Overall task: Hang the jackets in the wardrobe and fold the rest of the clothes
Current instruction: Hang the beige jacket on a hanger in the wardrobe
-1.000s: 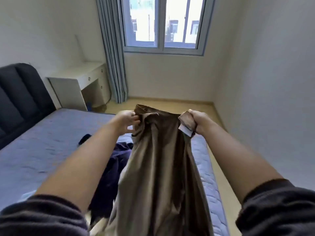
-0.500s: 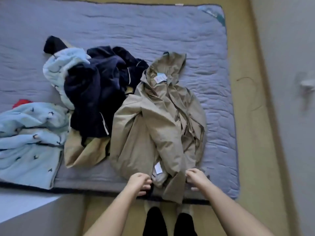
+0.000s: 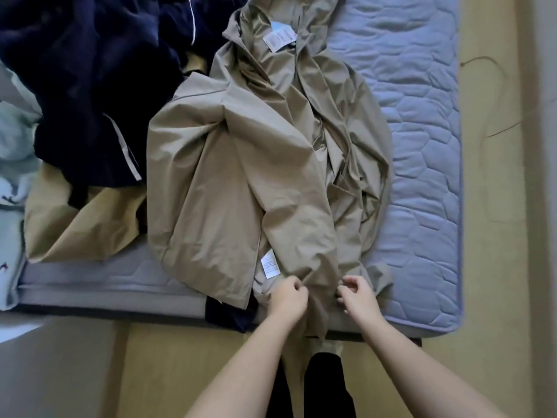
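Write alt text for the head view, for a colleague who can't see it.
The left hand and right hand each pinch the near hem of a khaki jacket crumpled on a blue quilted mattress. A navy garment, a tan garment and a pale blue garment are heaped to its left.

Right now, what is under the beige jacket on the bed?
Under the beige jacket: the quilted mattress, and a dark navy cloth peeking out beneath its hem at the bed edge. How far that cloth or the tan garment runs underneath is covered.
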A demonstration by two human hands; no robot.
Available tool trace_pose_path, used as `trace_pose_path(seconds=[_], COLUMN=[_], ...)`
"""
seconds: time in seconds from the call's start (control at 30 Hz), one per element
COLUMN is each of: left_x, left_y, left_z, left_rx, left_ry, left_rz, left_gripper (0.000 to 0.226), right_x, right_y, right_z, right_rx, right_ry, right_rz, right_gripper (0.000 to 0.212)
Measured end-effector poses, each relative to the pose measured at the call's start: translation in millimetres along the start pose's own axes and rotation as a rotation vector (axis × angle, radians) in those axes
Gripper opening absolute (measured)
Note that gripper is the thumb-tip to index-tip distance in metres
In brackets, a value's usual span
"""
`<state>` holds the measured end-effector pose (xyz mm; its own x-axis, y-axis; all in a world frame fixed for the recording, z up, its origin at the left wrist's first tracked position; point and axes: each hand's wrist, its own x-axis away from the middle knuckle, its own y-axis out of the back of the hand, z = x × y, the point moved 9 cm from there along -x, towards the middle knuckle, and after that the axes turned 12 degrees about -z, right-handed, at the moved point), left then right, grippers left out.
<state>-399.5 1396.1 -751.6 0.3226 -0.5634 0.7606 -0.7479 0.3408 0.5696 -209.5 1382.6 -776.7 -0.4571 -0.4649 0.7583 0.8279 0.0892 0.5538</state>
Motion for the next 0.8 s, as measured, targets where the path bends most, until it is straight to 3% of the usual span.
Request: trace_pose_path(seconds=[0.13, 0.23, 0.33, 0.37, 0.47, 0.53, 0.67, 0.73, 0.8], left_x=[-6, 4, 29, 33, 33, 20, 11, 6, 0], left_y=[91, 207, 300, 314, 286, 223, 95, 61, 51], left_z=[20, 61, 111, 127, 160, 159, 129, 118, 116], left_rx=[0.323, 0.539, 0.733, 0.751, 0.584, 0.523, 0.653, 0.717, 0.81], left_ry=[0.192, 0.339, 0.491, 0.532, 0.648, 0.605, 0.609, 0.622, 0.648], left_rz=[-0.298, -0.697, -1.156, -1.219, -1.035, -0.76, -0.28, -0.192, -0.236], left_gripper=[0.023, 0.031, 0.019, 0.016, 0.037, 0.027, 0.012, 0.027, 0.037], right_x=[13, 32, 45, 45, 39, 33, 18, 15, 17], right_y=[13, 16, 17, 18, 24, 30, 35, 26, 6], right_z=[2, 11, 18, 19, 13, 4, -19, -31, -37], right_rx=[0.035, 0.099, 0.113, 0.118, 0.164, 0.186, 0.143, -0.119, -0.442], right_ry=[-0.054, -0.05, -0.045, -0.038, -0.03, -0.046, -0.117, -0.26, -0.42], right_rz=[0.004, 0.057, 0.091, 0.088, 0.043, -0.005, -0.078, -0.059, 0.024], right_gripper=[0.032, 0.033, 0.03, 0.031, 0.035, 0.032, 0.03, 0.04, 0.041])
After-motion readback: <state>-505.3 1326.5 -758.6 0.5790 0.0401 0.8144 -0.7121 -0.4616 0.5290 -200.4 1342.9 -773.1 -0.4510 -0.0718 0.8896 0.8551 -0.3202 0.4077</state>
